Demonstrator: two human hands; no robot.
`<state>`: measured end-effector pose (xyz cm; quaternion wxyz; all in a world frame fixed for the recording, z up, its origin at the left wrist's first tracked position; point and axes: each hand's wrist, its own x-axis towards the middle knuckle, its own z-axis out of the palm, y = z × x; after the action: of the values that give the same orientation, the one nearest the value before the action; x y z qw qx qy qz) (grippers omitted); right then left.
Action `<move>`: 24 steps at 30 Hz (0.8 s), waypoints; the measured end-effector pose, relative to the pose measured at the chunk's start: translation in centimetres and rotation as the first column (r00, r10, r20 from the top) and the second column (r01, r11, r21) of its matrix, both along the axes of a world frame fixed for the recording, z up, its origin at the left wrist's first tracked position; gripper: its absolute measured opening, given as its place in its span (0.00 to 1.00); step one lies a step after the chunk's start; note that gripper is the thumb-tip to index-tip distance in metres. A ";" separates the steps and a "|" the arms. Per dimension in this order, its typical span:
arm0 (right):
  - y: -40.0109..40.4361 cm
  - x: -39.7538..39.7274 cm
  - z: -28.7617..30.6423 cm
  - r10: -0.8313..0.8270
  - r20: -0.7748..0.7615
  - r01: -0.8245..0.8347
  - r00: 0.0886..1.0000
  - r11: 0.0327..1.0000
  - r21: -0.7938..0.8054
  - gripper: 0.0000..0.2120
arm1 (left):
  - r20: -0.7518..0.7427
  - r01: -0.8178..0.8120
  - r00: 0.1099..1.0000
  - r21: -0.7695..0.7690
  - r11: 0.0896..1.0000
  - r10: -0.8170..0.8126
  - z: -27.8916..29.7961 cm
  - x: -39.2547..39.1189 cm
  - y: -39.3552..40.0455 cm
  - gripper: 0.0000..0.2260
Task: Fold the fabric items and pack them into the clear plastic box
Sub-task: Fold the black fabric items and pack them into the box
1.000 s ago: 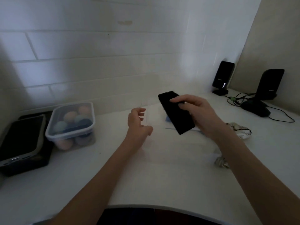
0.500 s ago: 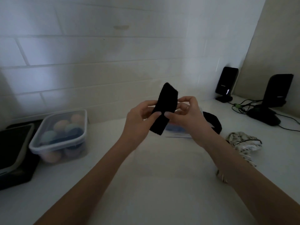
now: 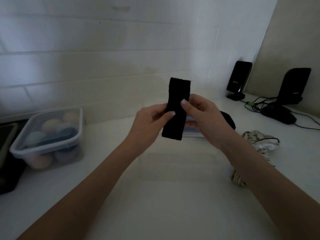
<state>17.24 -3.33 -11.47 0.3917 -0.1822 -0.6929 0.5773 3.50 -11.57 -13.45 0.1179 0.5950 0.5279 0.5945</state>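
Fingers (image 3: 183, 105) of both hands pinch a black fabric strip (image 3: 176, 108), held upright above the desk (image 3: 164, 205): left hand (image 3: 149, 122) on its left edge, right hand (image 3: 206, 118) on its right. The strip is flat, rectangular, matte and soft-napped. Step in hand, by judgement: folding it; the next move calls for doubling it and lowering it into the clear plastic box (image 3: 192, 135), partly hidden behind the hands. A patterned cloth (image 3: 259, 141) lies crumpled near the right forearm.
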 end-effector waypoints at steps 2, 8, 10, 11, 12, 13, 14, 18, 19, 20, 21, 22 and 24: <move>-0.1 0.0 -0.1 0.032 0.009 -0.032 0.999 0.999 -0.005 0.08 | 0.035 -0.010 0.999 0.006 1.000 0.010 0.0 -0.1 -0.1 0.10; -0.3 0.0 0.1 -0.059 -0.002 0.059 0.998 0.994 0.094 0.10 | 0.003 -0.025 1.000 -0.010 1.000 0.025 0.0 0.4 -0.5 0.05; -0.3 0.0 0.2 -0.114 -0.048 0.119 0.992 0.987 0.112 0.11 | -0.095 -0.130 0.986 0.049 0.990 0.134 0.2 0.4 -0.5 0.06; -0.2 0.0 0.2 -0.149 -0.062 0.156 0.987 0.980 0.125 0.11 | -0.133 -0.186 0.971 0.097 0.978 0.198 0.3 0.3 -0.5 0.06; -0.3 0.0 0.3 -0.176 -0.071 0.184 0.982 0.973 0.137 0.12 | -0.152 -0.227 0.957 0.135 0.964 0.246 0.4 0.3 -0.6 0.05; -0.3 0.1 0.4 -0.189 -0.078 0.199 0.979 0.969 0.146 0.12 | -0.154 -0.249 0.950 0.152 0.956 0.272 0.5 0.2 -0.7 0.03; -0.4 0.1 0.4 -0.193 -0.086 0.204 0.977 0.967 0.155 0.12 | -0.129 -0.244 0.956 0.136 0.960 0.262 0.6 0.1 -0.9 0.03; -0.9 -0.1 0.3 -0.180 -0.069 0.192 0.981 0.944 0.268 0.13 | 0.179 0.004 0.983 -0.170 0.985 0.027 1.0 -0.1 -0.8 0.22; -1.1 -0.1 0.3 -0.149 -0.063 0.161 0.987 0.940 0.302 0.14 | 0.282 0.071 0.959 -0.238 0.969 -0.001 1.2 -0.1 -0.6 0.24; -1.2 -0.1 0.2 -0.118 -0.049 0.128 0.992 0.928 0.351 0.15 | 0.397 0.134 0.918 -0.276 0.952 -0.014 1.4 -0.2 -0.5 0.25; -1.3 -0.2 0.2 -0.093 -0.024 0.094 0.995 0.903 0.420 0.16 | 0.498 0.182 0.867 -0.281 0.942 -0.019 1.5 -0.4 -0.4 0.25; -1.4 -0.2 0.1 -0.075 0.015 0.057 0.997 0.865 0.498 0.16 | 0.573 0.216 0.819 -0.264 0.940 -0.027 1.5 -0.6 -0.3 0.22; -1.5 -0.2 -0.1 -0.072 0.114 -0.017 0.991 0.773 0.634 0.16 | 0.626 0.252 0.778 -0.227 0.941 -0.058 1.3 -1.2 -0.4 0.16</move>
<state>17.03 -4.86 -11.58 0.3920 -0.0876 -0.8682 0.2915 2.32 -11.97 -12.13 0.4193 0.3880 0.4932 0.6560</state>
